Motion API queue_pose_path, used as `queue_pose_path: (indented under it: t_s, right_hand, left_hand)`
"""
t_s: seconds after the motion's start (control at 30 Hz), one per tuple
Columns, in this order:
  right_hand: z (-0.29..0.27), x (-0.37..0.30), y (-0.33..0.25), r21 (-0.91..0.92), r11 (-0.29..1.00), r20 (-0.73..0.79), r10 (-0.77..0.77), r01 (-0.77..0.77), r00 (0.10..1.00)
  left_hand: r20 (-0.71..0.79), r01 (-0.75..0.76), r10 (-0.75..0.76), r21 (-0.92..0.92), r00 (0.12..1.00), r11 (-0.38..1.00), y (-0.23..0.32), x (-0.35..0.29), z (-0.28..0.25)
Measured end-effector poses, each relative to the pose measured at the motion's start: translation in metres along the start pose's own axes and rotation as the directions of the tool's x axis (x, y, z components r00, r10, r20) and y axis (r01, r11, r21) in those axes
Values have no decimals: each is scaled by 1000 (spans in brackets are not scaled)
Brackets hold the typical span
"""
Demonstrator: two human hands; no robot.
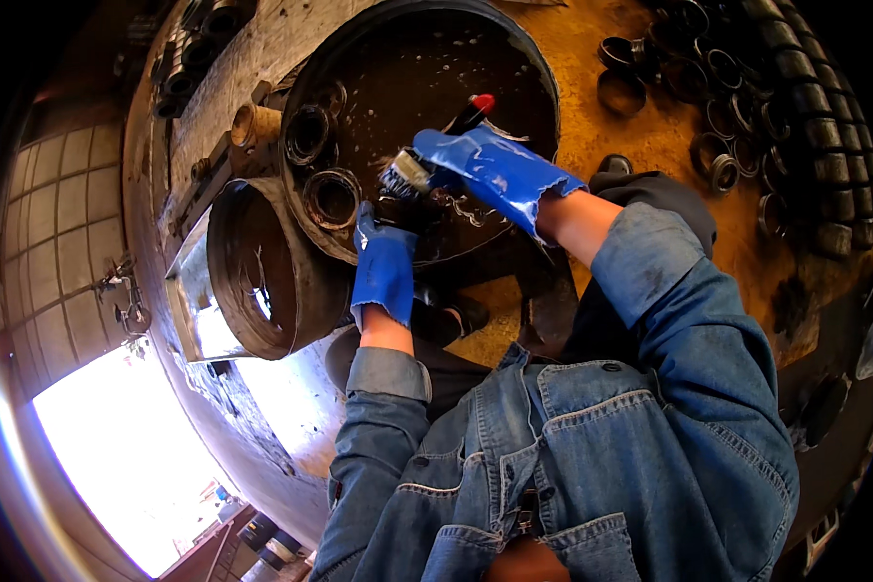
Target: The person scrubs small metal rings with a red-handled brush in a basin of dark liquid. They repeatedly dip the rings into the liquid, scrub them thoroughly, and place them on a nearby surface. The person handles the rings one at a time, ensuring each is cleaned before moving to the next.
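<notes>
My right hand (485, 173), in a torn blue glove, is closed around a brush (404, 177). Its bristles point left, and a red handle end (482, 103) sticks out beyond the glove. My left hand (385, 257), also gloved in blue, is at the near rim of a wide round basin (550, 73) of dark liquid. Its fingers curl round something dark under the brush, which I cannot make out. Just left of that hand, a wet metal ring (332, 199) lies inside the basin wall. Another dark ring (307, 134) is behind it.
An open metal drum (225, 267) lies tilted left of the basin. A rusty cylinder (255, 126) stands by the basin's left rim. Many loose rings (621, 92) are scattered on the stained floor at right, beside rows of stacked dark cylinders (820, 136). My shoe (615, 165) is right of the basin.
</notes>
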State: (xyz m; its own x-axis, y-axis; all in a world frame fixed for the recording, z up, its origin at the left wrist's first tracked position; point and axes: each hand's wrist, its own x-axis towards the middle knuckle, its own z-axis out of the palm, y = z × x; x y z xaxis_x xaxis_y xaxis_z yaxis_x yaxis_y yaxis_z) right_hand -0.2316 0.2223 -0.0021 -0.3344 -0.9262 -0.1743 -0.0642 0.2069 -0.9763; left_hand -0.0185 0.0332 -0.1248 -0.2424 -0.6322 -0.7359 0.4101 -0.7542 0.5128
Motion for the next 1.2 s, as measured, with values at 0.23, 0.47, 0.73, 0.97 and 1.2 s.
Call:
queue_pose_path:
  t_s: [0.23,0.47,0.73,0.97,1.2]
  right_hand:
    - [14,18,30,-9,1000,107,21,-20,994]
    - [8,21,42,147,986,-8,76,-74,997]
    - [3,11,55,-392,897,-151,-283,206,947]
    - [49,38,107,198,954,-217,-179,223,960]
    - [30,22,43,291,941,-155,224,-172,962]
  left_hand:
    - [83,-102,89,162,993,982,2,0,3]
    - [304,-273,153,403,940,874,70,61,-77]
    - [181,-165,104,365,978,916,41,-27,-14]
    - [197,-64,-24,426,980,903,17,-64,20]
    - [105,66,-101,295,989,953,21,-68,51]
